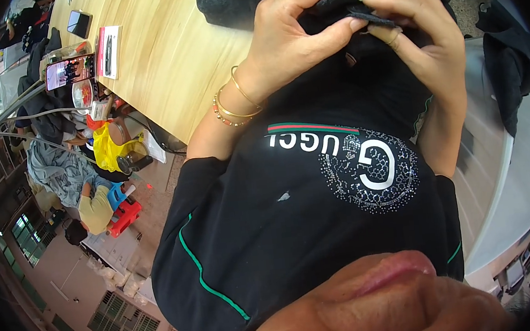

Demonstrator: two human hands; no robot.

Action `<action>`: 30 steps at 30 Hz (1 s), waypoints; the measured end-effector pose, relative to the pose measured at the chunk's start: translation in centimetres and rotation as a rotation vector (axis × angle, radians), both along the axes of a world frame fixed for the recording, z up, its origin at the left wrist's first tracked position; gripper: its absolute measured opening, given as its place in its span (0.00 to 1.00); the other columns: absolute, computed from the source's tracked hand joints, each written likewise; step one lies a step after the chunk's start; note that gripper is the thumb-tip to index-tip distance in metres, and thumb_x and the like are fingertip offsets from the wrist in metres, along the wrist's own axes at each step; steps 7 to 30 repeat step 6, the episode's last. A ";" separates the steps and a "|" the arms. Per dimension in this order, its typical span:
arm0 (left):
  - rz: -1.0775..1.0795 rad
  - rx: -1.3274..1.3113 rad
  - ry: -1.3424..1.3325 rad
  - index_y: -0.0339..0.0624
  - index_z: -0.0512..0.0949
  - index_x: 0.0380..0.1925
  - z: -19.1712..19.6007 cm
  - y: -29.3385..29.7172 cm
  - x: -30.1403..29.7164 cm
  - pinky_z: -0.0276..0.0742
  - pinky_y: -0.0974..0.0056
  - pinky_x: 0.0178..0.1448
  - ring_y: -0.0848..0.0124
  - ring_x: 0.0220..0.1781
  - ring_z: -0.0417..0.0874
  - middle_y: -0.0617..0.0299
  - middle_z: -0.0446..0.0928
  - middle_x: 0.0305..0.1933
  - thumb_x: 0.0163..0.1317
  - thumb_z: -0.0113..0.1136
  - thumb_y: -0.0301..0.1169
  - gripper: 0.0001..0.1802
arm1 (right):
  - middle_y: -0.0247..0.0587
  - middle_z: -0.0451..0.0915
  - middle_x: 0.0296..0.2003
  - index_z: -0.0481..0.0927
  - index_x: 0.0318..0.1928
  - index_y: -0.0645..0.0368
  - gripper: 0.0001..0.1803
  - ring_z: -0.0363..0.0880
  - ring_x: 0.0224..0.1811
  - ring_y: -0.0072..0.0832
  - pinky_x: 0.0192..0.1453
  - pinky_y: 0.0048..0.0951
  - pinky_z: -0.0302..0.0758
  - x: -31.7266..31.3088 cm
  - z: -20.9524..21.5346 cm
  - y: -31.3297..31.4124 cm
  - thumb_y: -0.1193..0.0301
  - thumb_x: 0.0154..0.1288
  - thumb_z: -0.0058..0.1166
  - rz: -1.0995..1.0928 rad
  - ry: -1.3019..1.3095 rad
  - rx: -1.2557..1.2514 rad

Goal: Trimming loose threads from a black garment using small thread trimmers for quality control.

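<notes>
A dark grey knitted garment (227, 4) lies bunched at the edge of the table, and part of it is lifted between my hands. My left hand (303, 31) pinches a folded edge of the knit between thumb and fingers. Close beside it, my right hand (421, 32) grips the same edge, its thumb below and its fingers curled over the top. The fingertips of both hands nearly meet at the fold. Whether anything small sits between the right fingertips cannot be made out.
The pale wooden table (170, 40) carries a dark phone (79, 24) and a white and red pack (110, 53). A lit phone (70, 72) stands past its edge, near a yellow bag (110, 148). Farther left, a person (96, 210) is near a red stool (126, 218). Dark cloth (509, 46) hangs at right.
</notes>
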State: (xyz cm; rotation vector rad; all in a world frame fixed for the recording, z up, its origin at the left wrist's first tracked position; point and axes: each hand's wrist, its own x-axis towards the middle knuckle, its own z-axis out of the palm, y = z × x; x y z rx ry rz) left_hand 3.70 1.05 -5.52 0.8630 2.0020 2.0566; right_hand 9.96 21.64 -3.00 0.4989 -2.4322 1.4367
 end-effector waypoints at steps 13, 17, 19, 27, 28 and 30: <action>-0.161 -0.117 0.132 0.33 0.81 0.49 0.6 -0.7 -0.3 0.74 0.68 0.60 0.71 0.53 0.81 0.56 0.82 0.49 0.55 0.71 0.21 0.20 | 0.40 0.74 0.61 0.80 0.57 0.61 0.28 0.77 0.56 0.31 0.59 0.21 0.71 -1.9 -0.5 1.1 0.79 0.52 0.65 0.219 -0.111 -0.067; -0.161 -0.117 0.132 0.33 0.81 0.49 0.6 -0.7 -0.3 0.74 0.68 0.60 0.71 0.53 0.81 0.56 0.82 0.49 0.55 0.71 0.21 0.20 | 0.40 0.74 0.61 0.80 0.57 0.61 0.28 0.77 0.56 0.31 0.59 0.21 0.71 -1.9 -0.5 1.1 0.79 0.52 0.65 0.219 -0.111 -0.067; -0.161 -0.117 0.132 0.33 0.81 0.49 0.6 -0.7 -0.3 0.74 0.68 0.60 0.71 0.53 0.81 0.56 0.82 0.49 0.55 0.71 0.21 0.20 | 0.40 0.74 0.61 0.80 0.57 0.61 0.28 0.77 0.56 0.31 0.59 0.21 0.71 -1.9 -0.5 1.1 0.79 0.52 0.65 0.219 -0.111 -0.067; -0.161 -0.117 0.132 0.33 0.81 0.49 0.6 -0.7 -0.3 0.74 0.68 0.60 0.71 0.53 0.81 0.56 0.82 0.49 0.55 0.71 0.21 0.20 | 0.40 0.74 0.61 0.80 0.57 0.61 0.28 0.77 0.56 0.31 0.59 0.21 0.71 -1.9 -0.5 1.1 0.79 0.52 0.65 0.219 -0.111 -0.067; -0.161 -0.117 0.132 0.33 0.81 0.49 0.6 -0.7 -0.3 0.74 0.68 0.60 0.71 0.53 0.81 0.56 0.82 0.49 0.55 0.71 0.21 0.20 | 0.40 0.74 0.61 0.80 0.57 0.61 0.28 0.77 0.56 0.31 0.59 0.21 0.71 -1.9 -0.5 1.1 0.79 0.52 0.65 0.219 -0.111 -0.067; -0.161 -0.117 0.132 0.33 0.81 0.49 0.6 -0.7 -0.3 0.74 0.68 0.60 0.71 0.53 0.81 0.56 0.82 0.49 0.55 0.71 0.21 0.20 | 0.40 0.74 0.61 0.80 0.57 0.61 0.28 0.77 0.56 0.31 0.59 0.21 0.71 -1.9 -0.5 1.1 0.79 0.52 0.65 0.219 -0.111 -0.067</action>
